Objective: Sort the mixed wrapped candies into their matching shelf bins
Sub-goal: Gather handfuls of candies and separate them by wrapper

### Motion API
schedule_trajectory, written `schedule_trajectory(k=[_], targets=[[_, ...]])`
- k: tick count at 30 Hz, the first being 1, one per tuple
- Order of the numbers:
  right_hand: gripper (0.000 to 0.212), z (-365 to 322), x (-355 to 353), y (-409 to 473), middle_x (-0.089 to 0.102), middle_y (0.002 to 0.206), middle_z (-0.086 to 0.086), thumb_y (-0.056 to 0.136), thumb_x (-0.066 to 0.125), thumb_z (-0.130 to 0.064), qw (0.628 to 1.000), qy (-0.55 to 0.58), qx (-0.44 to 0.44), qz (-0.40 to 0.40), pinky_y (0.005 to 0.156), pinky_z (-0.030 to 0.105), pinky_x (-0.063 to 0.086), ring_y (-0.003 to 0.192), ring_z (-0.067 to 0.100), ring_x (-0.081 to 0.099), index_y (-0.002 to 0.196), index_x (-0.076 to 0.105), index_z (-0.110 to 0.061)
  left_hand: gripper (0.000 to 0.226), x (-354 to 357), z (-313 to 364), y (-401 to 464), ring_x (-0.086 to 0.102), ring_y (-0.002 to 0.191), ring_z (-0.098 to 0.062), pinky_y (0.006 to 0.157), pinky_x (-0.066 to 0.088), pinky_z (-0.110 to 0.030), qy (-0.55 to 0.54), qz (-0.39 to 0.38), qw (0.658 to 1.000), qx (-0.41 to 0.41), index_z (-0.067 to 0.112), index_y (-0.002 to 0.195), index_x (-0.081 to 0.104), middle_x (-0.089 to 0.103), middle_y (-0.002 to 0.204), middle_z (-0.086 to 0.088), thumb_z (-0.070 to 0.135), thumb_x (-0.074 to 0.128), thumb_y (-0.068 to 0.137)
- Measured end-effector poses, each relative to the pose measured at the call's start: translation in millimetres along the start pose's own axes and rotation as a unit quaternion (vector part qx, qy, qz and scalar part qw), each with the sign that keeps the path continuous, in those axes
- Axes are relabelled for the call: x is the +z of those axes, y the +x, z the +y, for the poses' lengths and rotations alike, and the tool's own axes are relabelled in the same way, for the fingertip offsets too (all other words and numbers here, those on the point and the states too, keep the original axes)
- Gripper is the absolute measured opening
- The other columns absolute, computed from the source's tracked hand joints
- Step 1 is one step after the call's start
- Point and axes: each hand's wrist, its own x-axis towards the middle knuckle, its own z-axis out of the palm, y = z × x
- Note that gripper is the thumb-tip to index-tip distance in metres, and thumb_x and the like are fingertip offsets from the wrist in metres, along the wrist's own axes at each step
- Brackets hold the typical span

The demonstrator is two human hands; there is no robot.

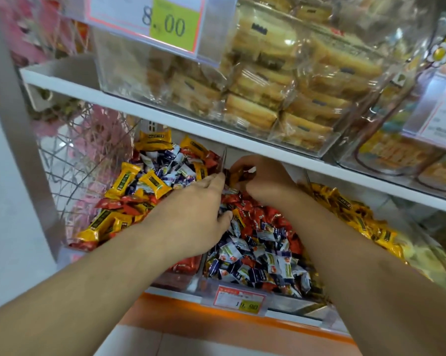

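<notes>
Three clear shelf bins hold wrapped candies. The left bin [188, 277] holds a mix of yellow candies [153, 185], red ones and blue-white ones. The middle bin [288, 303] holds red candies [261, 217] at the back and blue-white candies [257, 255] in front. The right bin holds yellow candies [355, 217]. My left hand [191, 214] reaches over the clear divider [224, 160], fingers down in the pile; whether it holds anything is hidden. My right hand [263, 178] is deep under the shelf, pinching dark-wrapped candy [238, 174].
A white shelf board [242, 137] hangs low over both hands. Above it stand clear boxes of wrapped cakes [281, 80] and a price tag [170, 21]. A wire basket [88, 155] is at left. A price label [239, 299] fronts the middle bin.
</notes>
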Motion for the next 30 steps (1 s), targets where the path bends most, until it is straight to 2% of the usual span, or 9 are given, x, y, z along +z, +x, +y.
schedule_trajectory(k=[4,10,14,17,19,22,26,28,30], targets=[[0.027,1,-15,-23,0.067,0.091,-0.022,0.089,0.081,-0.016,0.995,0.090,0.012,0.030,0.064,0.009,0.044,0.085,-0.001,0.064,0.107,0.074,-0.034,0.080,-1,0,0,0.028,0.152,-0.020,0.120,0.035,-0.036,-0.015,-0.005,1.000,-0.006,0.020,0.163,0.007,0.015,0.170,0.003,0.050,0.050,0.102],[0.033,-3,-30,-88,0.075,0.103,-0.016,0.083,0.087,-0.020,0.984,0.163,-0.019,0.068,0.085,0.019,0.055,0.094,0.002,0.071,0.109,0.076,-0.036,0.066,-11,16,-4,0.051,0.130,-0.013,0.105,0.050,-0.033,-0.039,0.093,0.993,0.055,0.034,0.154,0.036,0.046,0.147,0.012,0.035,0.067,0.096],[0.027,4,-32,-135,0.079,0.098,0.000,0.083,0.085,-0.006,0.938,0.345,0.016,0.039,0.075,0.019,0.058,0.093,0.012,0.075,0.107,0.077,-0.016,0.051,-16,38,-11,0.050,0.101,0.025,0.094,0.045,-0.005,-0.146,0.059,0.982,0.105,0.049,0.136,0.059,0.057,0.125,0.033,0.037,0.075,0.089],[0.027,14,-41,-155,0.080,0.100,0.002,0.086,0.084,-0.010,0.926,0.373,0.042,0.035,0.071,0.017,0.058,0.092,0.013,0.076,0.111,0.074,-0.015,0.037,-11,50,-15,0.061,0.095,0.016,0.084,0.050,-0.006,-0.156,0.049,0.983,0.085,0.054,0.120,0.067,0.069,0.109,0.031,0.046,0.076,0.085],[0.024,22,-51,-166,0.079,0.100,-0.001,0.087,0.084,-0.016,0.933,0.354,0.044,0.057,0.074,0.018,0.059,0.092,0.010,0.075,0.109,0.074,-0.020,0.033,-9,58,-16,0.063,0.092,0.015,0.078,0.047,-0.002,-0.186,0.049,0.980,0.048,0.055,0.114,0.067,0.071,0.092,0.029,0.047,0.077,0.084],[0.013,43,-66,-179,0.077,0.099,-0.005,0.090,0.082,-0.023,0.943,0.311,0.050,0.111,0.080,0.024,0.060,0.093,0.006,0.072,0.102,0.076,-0.025,0.026,-7,67,-17,0.067,0.082,0.009,0.066,0.054,-0.016,-0.230,0.054,0.972,0.005,0.055,0.107,0.067,0.073,0.083,0.020,0.043,0.076,0.086],[0.009,85,-81,-181,0.076,0.090,-0.010,0.091,0.081,-0.021,0.920,0.282,0.079,0.261,0.079,0.025,0.056,0.089,0.003,0.072,0.098,0.075,-0.023,0.022,-2,84,-18,0.053,0.043,0.006,0.038,0.034,-0.010,-0.287,0.068,0.955,-0.013,0.043,0.105,0.071,0.073,0.072,0.014,0.028,0.076,0.090],[0.016,100,-87,-182,0.076,0.097,-0.015,0.093,0.078,-0.030,0.931,0.170,0.098,0.306,0.083,0.027,0.056,0.086,-0.004,0.068,0.108,0.074,-0.026,0.023,1,91,-19,0.047,0.036,-0.003,0.036,0.034,-0.014,-0.315,0.059,0.947,-0.023,0.041,0.105,0.071,0.075,0.075,0.012,0.023,0.076,0.091],[0.031,101,-92,-187,0.071,0.114,-0.012,0.096,0.072,-0.038,0.951,0.043,0.111,0.284,0.075,0.024,0.052,0.078,-0.006,0.060,0.126,0.069,-0.028,0.024,5,96,-20,0.045,0.037,-0.017,0.036,0.039,-0.025,-0.338,0.044,0.940,-0.032,0.043,0.104,0.071,0.076,0.079,0.012,0.024,0.076,0.091]])
